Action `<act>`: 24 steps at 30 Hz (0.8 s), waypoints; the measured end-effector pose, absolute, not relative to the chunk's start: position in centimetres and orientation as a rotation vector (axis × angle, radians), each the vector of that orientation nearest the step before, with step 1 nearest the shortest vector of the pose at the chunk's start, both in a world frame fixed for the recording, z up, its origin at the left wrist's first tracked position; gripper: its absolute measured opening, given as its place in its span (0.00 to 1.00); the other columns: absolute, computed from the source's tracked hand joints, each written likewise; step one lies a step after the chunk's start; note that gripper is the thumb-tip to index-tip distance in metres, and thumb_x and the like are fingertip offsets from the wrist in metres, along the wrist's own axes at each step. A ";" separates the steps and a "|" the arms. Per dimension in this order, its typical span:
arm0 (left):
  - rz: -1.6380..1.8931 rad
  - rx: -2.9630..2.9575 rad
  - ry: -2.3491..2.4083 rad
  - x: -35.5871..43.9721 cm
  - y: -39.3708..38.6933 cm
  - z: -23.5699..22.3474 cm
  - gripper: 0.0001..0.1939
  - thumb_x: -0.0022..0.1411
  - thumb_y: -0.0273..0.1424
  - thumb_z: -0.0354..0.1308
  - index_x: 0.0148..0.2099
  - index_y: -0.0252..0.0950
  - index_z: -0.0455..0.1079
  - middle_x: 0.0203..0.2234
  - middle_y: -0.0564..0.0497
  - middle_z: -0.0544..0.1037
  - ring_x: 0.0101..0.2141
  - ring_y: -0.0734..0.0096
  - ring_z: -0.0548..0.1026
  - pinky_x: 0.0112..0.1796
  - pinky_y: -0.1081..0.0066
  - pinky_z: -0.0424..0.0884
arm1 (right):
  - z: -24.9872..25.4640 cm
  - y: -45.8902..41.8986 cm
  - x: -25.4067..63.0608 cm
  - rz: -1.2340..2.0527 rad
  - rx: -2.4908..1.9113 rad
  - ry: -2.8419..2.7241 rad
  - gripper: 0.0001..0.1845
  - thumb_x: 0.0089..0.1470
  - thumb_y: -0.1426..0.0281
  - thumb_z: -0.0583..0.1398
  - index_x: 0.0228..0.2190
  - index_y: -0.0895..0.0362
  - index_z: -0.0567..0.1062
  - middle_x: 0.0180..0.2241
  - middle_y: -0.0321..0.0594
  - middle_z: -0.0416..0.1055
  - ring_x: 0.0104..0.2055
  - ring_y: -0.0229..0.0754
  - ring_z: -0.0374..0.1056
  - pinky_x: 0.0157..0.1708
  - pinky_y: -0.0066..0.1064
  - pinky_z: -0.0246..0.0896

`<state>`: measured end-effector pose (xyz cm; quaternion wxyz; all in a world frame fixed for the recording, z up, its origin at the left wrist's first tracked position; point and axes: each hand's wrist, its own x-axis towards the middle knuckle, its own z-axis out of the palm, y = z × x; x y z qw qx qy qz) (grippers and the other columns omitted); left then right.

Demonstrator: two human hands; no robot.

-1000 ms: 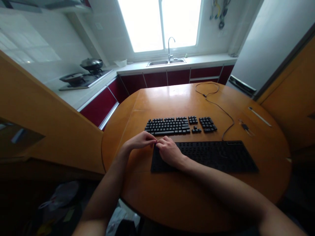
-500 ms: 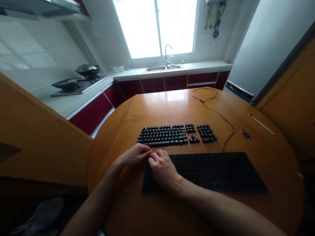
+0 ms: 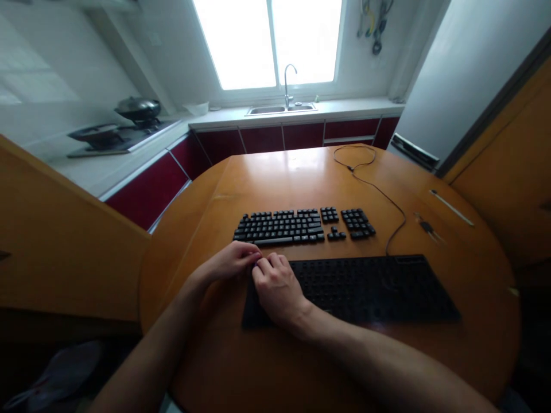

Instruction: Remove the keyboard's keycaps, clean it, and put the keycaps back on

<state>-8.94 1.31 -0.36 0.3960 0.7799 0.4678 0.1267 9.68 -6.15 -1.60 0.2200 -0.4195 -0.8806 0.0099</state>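
Observation:
A black keyboard base (image 3: 370,289), stripped of its keycaps, lies on the wooden table before me. Behind it, several black keycaps (image 3: 279,228) are laid out in keyboard order. My left hand (image 3: 235,261) is at the base's far left corner, thumb and fingers pinched together. Close against it, my right hand (image 3: 279,289) rests over the left end of the base with its fingers curled in. A tiny purple spot shows between the fingertips of both hands; what they grip is too hidden to name.
A cable (image 3: 383,198) runs from the base to the table's far side. On the right lie a small wire-ended tool (image 3: 426,227) and a thin stick (image 3: 451,207). Beyond the round table (image 3: 267,178) are a sink (image 3: 269,109) and a stove with pans (image 3: 138,109).
The whole view has shifted slightly, so things sit a little higher and further left. Both hands keep their pinched pose at the same corner of the keyboard base.

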 end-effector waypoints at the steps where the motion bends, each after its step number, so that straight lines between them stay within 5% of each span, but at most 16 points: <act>1: 0.329 1.969 1.181 -8.9 1.3 -0.5 0.21 0.66 0.45 0.55 0.37 0.32 0.76 0.20 0.51 0.74 0.21 0.72 0.71 0.22 0.77 0.65 | -1.3 -6.1 9.8 0.003 -1.148 -2.453 0.13 0.64 0.76 0.52 0.41 0.64 0.77 0.40 0.52 0.73 0.44 0.52 0.64 0.44 0.43 0.60; 6: 0.376 1.938 1.202 -8.5 1.4 -0.9 0.23 0.65 0.48 0.53 0.35 0.31 0.74 0.19 0.53 0.70 0.17 0.76 0.66 0.18 0.78 0.60 | -0.8 -6.1 9.9 -0.039 -1.136 -2.469 0.11 0.61 0.76 0.56 0.41 0.63 0.77 0.42 0.51 0.73 0.45 0.52 0.63 0.45 0.42 0.59; 13: 0.415 2.019 1.166 -8.2 1.2 -0.6 0.20 0.65 0.44 0.54 0.35 0.32 0.76 0.25 0.51 0.75 0.26 0.72 0.70 0.26 0.78 0.67 | -1.3 -7.0 9.2 -0.056 -1.216 -2.407 0.10 0.62 0.76 0.56 0.39 0.64 0.77 0.39 0.51 0.74 0.42 0.51 0.64 0.42 0.42 0.58; 24: 0.348 1.784 1.237 -7.8 0.2 -0.7 0.21 0.67 0.48 0.51 0.34 0.35 0.70 0.17 0.56 0.66 0.15 0.76 0.64 0.13 0.79 0.59 | -3.0 -7.5 10.2 0.042 -1.232 -2.295 0.06 0.59 0.75 0.58 0.37 0.58 0.75 0.40 0.46 0.73 0.43 0.49 0.62 0.43 0.40 0.55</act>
